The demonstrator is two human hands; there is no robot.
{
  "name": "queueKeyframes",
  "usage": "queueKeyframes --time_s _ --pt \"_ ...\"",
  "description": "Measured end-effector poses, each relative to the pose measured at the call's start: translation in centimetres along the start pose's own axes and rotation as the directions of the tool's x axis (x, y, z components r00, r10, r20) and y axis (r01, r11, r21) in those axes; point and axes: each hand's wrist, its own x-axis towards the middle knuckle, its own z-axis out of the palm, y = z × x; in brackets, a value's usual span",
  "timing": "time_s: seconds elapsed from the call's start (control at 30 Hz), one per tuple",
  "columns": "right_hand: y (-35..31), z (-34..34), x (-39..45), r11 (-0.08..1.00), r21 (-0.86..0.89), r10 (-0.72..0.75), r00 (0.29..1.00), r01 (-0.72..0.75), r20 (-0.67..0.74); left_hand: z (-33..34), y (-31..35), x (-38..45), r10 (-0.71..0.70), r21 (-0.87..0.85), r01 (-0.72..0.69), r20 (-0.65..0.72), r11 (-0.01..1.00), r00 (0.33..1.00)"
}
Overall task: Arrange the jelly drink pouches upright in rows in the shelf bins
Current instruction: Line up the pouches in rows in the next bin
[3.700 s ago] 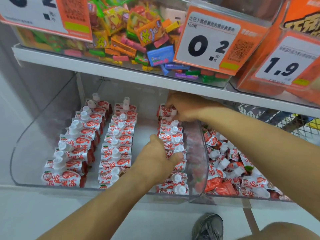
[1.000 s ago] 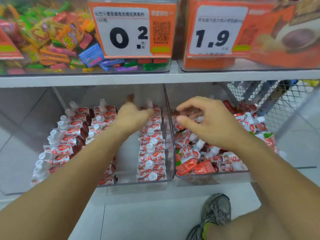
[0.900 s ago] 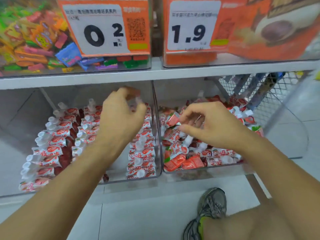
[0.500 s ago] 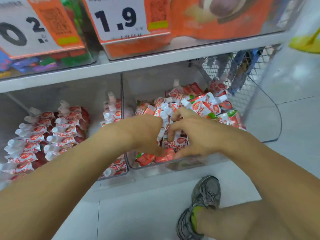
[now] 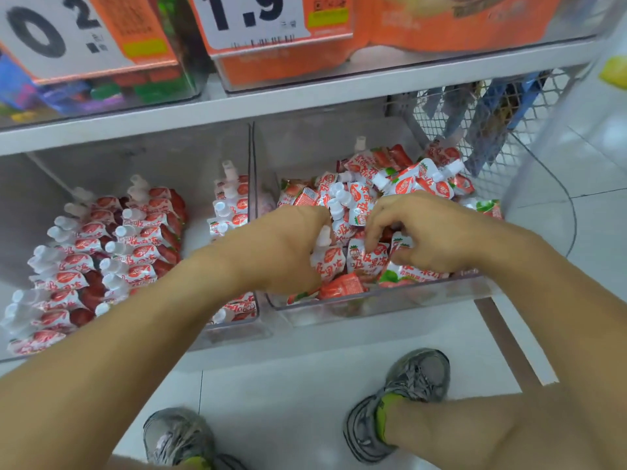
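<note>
Two clear shelf bins sit side by side. The left bin (image 5: 217, 334) holds red-and-white jelly drink pouches (image 5: 135, 252) standing upright in three rows, white caps up. The right bin (image 5: 424, 296) holds a loose jumbled heap of the same pouches (image 5: 400, 179). Both hands are in the front of the right bin. My left hand (image 5: 281, 249) grips a pouch (image 5: 327, 262) by its capped top. My right hand (image 5: 424, 232) has its fingers curled into the heap, pinching a pouch (image 5: 368, 262) at the front.
A white shelf board (image 5: 305, 93) runs just above the bins, carrying candy bins with orange price tags (image 5: 251, 18). A wire mesh basket (image 5: 475, 123) stands at the right rear. My two shoes (image 5: 400, 401) are on the tiled floor below.
Both hands left the rightmost row of the left bin and moved into the front of the right bin's heap. The view swung right and down.
</note>
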Motion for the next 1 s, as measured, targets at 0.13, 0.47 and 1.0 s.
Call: queueKeyframes --time_s 0.13,0.47,1.0 --pt "0.5 -1.0 -0.2 0.998 0.015 0.066 0.990 -0.065 -0.124 0.4 0.4 -0.2 0.034 -0.040 -0.037 -0.055 0.999 0.998" --pt "-3.3 1.3 0.6 0.992 -0.097 -0.079 0.997 0.078 -0.006 0.8 -0.8 -2.1 0.016 -0.185 -0.088 -0.359 0.979 0.933" --pt "1.4 -2.0 -0.2 0.929 0.335 -0.186 0.980 0.153 0.069 2.2 -0.3 -3.4 -0.097 -0.378 -0.131 -0.527 0.916 0.844"
